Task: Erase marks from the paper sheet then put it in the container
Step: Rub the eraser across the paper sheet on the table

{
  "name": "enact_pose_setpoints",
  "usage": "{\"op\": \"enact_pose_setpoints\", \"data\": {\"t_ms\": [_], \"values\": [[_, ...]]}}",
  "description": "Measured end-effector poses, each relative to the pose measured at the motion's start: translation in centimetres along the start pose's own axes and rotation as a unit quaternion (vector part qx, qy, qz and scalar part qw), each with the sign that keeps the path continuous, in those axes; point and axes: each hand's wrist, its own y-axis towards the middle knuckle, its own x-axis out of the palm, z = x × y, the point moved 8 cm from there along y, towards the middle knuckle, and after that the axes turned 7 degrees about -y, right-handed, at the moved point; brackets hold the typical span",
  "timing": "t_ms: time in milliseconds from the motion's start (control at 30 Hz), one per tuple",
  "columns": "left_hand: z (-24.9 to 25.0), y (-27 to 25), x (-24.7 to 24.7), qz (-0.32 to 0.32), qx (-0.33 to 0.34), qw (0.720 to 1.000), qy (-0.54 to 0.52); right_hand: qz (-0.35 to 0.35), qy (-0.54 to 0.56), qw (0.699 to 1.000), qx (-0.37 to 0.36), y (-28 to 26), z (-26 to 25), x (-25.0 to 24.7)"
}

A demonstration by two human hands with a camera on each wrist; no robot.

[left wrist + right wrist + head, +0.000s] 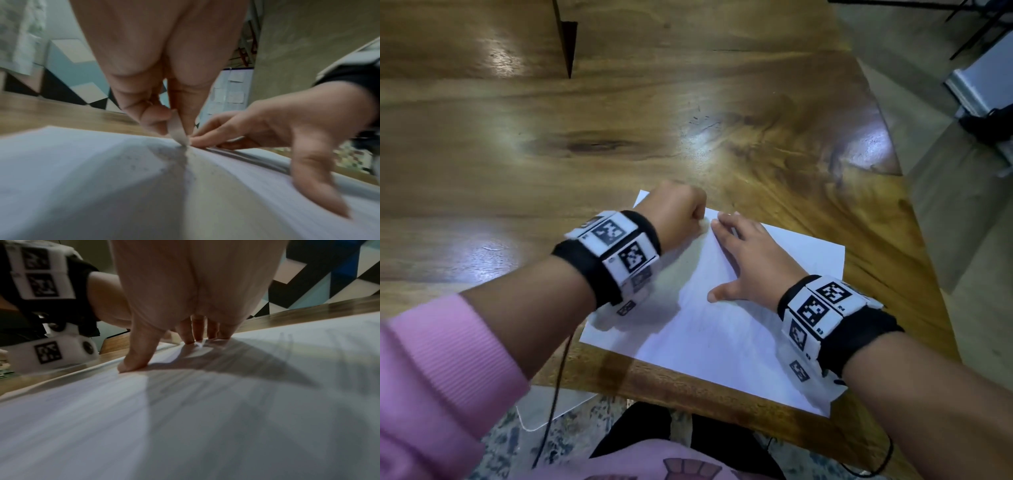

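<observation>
A white paper sheet [722, 325] lies on the wooden table near its front edge, with faint pencil marks [283, 344] on it. My left hand [681, 212] is curled round a pale eraser [177, 131], whose tip touches the sheet near its far edge. Eraser crumbs [144, 162] lie on the paper below it. My right hand [746, 253] lies flat on the sheet with straight, spread fingers [191, 331], just right of the eraser, pressing the paper down. No container shows in any view.
The wooden table [619, 137] stretches far and left of the sheet. Its right edge drops to the floor, where a grey and black device [983, 102] stands. A white sheet [558, 404] lies on the floor below the front edge.
</observation>
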Motion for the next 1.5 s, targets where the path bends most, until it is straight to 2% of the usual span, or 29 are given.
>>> {"op": "enact_pose_setpoints", "data": {"t_ms": [33,100,233,433,633,800,867,967,1000,1033,1133,1167,1200,1233,1300,1333,1367,1467,1500], "values": [[0.1,0.2,-0.1,0.024,-0.01,1.0,-0.003,0.001,0.001,1.0,0.0,0.0,0.0,0.0],[-0.2,-0.3,0.2,0.024,-0.013,1.0,0.003,0.004,0.007,1.0,0.001,0.1,0.0,0.0],[-1.0,-3.0,1.9,-0.055,0.013,0.998,0.005,0.006,0.009,1.0,0.002,0.2,0.2,0.2],[-0.2,-0.2,0.3,0.027,-0.017,0.999,-0.022,0.008,0.006,1.0,0.003,0.2,0.1,0.1],[-0.5,-3.4,2.0,-0.055,0.0,0.998,-0.006,0.004,0.009,1.0,0.002,0.1,0.2,0.1],[0.0,0.3,0.1,0.016,-0.009,1.0,-0.018,0.006,0.004,1.0,0.001,0.1,0.1,0.0],[0.3,0.0,0.4,-0.02,-0.004,1.0,-0.002,0.007,0.01,1.0,0.001,0.1,0.1,0.1],[-0.4,-2.4,2.7,-0.168,0.003,0.985,0.037,0.009,0.014,1.0,0.001,0.1,0.2,0.2],[-0.6,-2.8,3.0,-0.184,0.004,0.982,0.039,0.008,0.013,1.0,0.001,0.1,0.2,0.1],[-0.6,-2.7,2.8,-0.167,0.005,0.985,0.029,0.007,0.014,1.0,0.001,0.1,0.2,0.2],[-0.3,-1.0,1.0,-0.021,-0.002,1.0,-0.023,0.006,0.011,1.0,0.001,0.1,0.1,0.1],[-0.2,-0.9,0.7,0.008,-0.004,1.0,-0.026,0.008,0.007,1.0,0.002,0.1,0.1,0.1],[-0.1,-1.0,0.7,0.008,-0.001,1.0,-0.021,0.01,0.006,1.0,0.003,0.1,0.2,0.1],[-0.2,-1.4,1.2,-0.025,0.007,1.0,-0.008,0.01,0.006,1.0,0.005,0.1,0.2,0.1],[-0.6,-2.5,2.8,-0.141,0.017,0.989,0.028,0.007,0.006,1.0,0.005,0.2,0.2,0.1],[-0.8,-2.8,3.0,-0.169,0.015,0.985,0.034,0.006,0.005,1.0,0.005,0.2,0.1,0.1],[-0.8,-2.6,2.8,-0.16,0.013,0.987,0.029,0.005,0.005,1.0,0.004,0.2,0.1,0.1],[-0.5,-0.4,0.7,-0.025,-0.007,1.0,-0.011,0.006,0.005,1.0,0.002,0.1,0.1,0.1],[-0.3,-0.1,0.4,0.0,-0.014,1.0,-0.009,0.008,0.005,1.0,0.003,0.1,0.1,0.1]]}}
